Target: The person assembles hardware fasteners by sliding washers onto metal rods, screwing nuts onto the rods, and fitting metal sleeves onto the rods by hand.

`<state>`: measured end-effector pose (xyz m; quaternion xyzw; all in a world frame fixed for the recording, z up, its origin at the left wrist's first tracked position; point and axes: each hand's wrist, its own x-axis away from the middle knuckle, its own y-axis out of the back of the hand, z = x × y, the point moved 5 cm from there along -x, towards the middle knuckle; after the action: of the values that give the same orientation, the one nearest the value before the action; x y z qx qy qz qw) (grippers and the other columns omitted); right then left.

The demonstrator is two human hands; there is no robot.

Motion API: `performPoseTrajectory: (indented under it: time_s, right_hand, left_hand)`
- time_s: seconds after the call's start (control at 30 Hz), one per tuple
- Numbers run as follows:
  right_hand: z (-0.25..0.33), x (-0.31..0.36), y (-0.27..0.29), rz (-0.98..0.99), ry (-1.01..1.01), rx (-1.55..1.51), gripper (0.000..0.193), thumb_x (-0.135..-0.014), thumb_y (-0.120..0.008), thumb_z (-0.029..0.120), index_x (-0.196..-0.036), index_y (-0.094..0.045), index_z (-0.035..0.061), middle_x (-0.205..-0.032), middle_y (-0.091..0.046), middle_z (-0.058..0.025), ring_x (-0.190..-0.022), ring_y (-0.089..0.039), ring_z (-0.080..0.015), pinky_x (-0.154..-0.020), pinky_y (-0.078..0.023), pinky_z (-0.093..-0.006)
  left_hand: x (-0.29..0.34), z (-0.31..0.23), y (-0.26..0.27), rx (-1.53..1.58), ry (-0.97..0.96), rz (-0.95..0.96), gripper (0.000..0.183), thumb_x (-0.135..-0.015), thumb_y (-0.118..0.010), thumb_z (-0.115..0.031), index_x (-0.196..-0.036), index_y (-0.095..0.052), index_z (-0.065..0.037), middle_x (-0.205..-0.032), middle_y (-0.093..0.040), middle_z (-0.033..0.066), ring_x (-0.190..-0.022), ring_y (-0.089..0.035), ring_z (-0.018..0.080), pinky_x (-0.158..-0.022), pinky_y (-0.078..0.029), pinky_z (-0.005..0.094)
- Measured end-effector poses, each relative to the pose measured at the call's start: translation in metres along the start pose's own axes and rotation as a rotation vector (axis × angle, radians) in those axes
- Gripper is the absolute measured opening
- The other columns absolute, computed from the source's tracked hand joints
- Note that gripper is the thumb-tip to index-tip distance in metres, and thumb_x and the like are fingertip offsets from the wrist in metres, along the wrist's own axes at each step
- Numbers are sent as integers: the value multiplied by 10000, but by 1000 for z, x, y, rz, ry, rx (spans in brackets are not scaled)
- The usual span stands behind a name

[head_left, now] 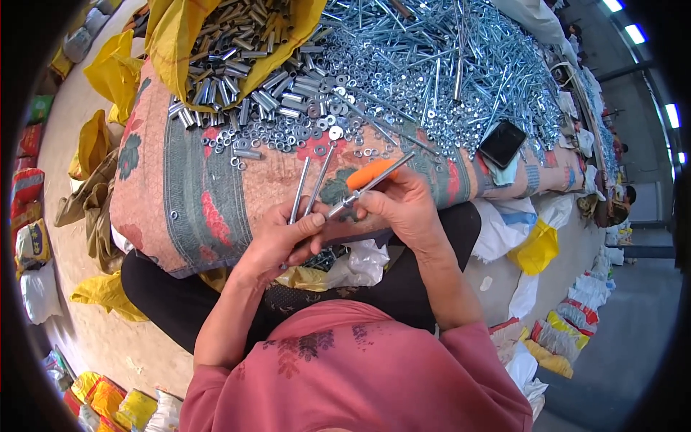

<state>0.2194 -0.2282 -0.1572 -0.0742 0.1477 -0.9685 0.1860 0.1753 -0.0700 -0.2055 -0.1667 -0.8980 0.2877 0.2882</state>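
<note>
My left hand [288, 234] is closed around two thin metal bolts [300, 189], which stick up side by side past the thumb. In my right hand [403, 205], thumb and fingers pinch a sleeve anchor bolt [389, 170], tilted with its rod toward the upper right. An orange finger cot [368, 173] covers one right finger. The bolt's short sleeve end, with a washer or nut above it, points down toward my left fingertips; whether they touch it I cannot tell. Just beyond my hands, loose washers [335, 132] lie scattered on the patterned padded cloth [188, 209].
Across the work surface lies a large heap of bolts [497, 65], with small nuts along its near edge. A yellow sack [169, 43] spills metal sleeves [270, 97] at the left. A black phone [502, 143] rests at the right. Plastic bags [360, 265] lie by my lap.
</note>
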Motion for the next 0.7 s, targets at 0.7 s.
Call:
performPoseTrajectory:
  time_s: [0.7]
  right_hand:
    - [-12,5,19,-107,78,211,250,-855,-576,41,-1090,-560,-44,-933,-647,-118,-824,-626,-134,-723,-526,-267]
  left_hand:
    - [-6,2,3,-105,-111,-206,186,-834,-635,-172,-931,-567,-28,-588,-555,17,-381,-396,36,-338,-258,167]
